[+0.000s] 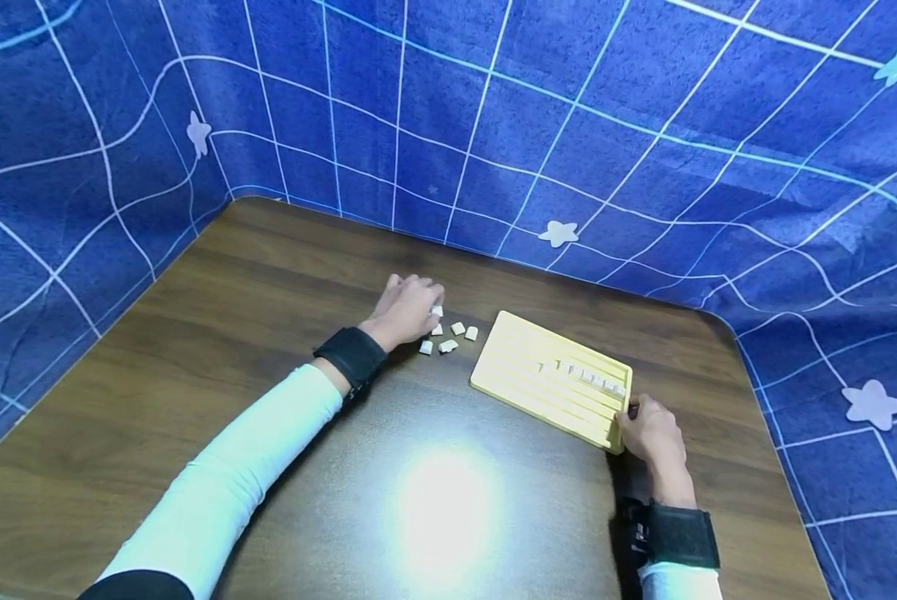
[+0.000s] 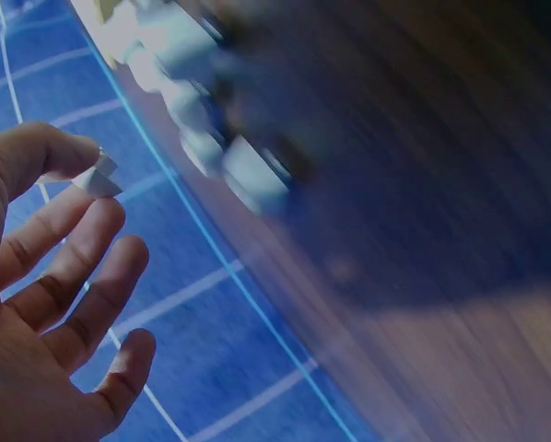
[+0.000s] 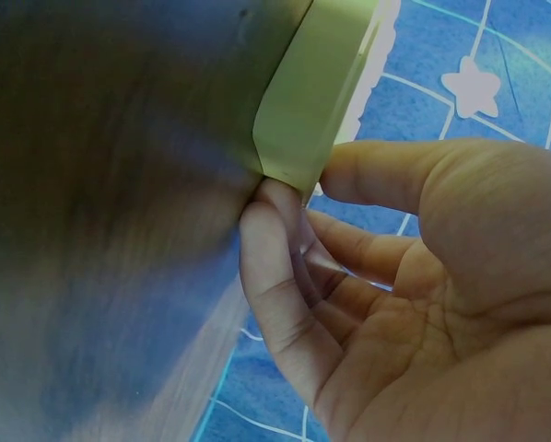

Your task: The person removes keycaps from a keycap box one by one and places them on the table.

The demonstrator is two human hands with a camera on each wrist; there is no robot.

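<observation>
Above several loose white pieces (image 1: 448, 345) on the table, my left hand (image 1: 408, 310) pinches a small white angular piece (image 2: 96, 179) between thumb and index finger; its other fingers are spread and loosely bent. The loose pieces are blurred in the left wrist view. A pale yellow tray (image 1: 508, 350) with parallel ridges lies to the right of them. One row of small white pieces (image 1: 589, 377) stands along its ridges. At the tray's near right corner, my right hand (image 1: 654, 433) grips the edge. In the right wrist view, thumb and fingers hold the yellow rim (image 3: 303, 120) from opposite sides.
The brown wooden table (image 1: 306, 492) carries a bright light reflection near its front. Blue cloth (image 1: 448, 108) with white lines and star shapes hangs behind and at both sides of it. Each wrist wears a black band (image 1: 351, 358).
</observation>
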